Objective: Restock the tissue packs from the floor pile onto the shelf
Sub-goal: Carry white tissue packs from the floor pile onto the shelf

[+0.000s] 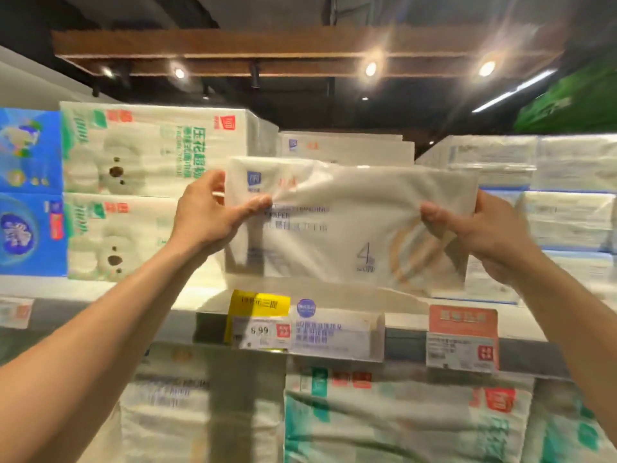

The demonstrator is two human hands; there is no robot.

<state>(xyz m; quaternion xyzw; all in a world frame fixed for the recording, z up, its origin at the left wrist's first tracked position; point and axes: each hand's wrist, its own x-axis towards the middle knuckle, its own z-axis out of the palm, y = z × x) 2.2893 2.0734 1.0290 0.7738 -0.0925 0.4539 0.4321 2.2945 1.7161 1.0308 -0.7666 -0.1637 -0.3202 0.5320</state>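
At the top corners, your left hand [207,217] and right hand [480,238] both pinch the pack [350,228] by its wrap, thumbs in front. It's upright over the shelf [190,297] gap beside the bear packs [140,162]. Looks nearly placed. The floor pile's out of view, so no idea what's left.

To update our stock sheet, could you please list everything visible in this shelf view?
held tissue pack: one, white, centre, raised
bear-print packs: two, white-green, stacked left of it
blue packs: two, blue, stacked far left
wrapped packs: several, white, at right
shelf: one, pale, under these packs
yellow tag: one, yellow, shelf edge, centre
orange tag: one, orange, shelf edge, right
lower packs: several, white-green, tier below
left hand: one, grips pack's left end
right hand: one, grips pack's right end
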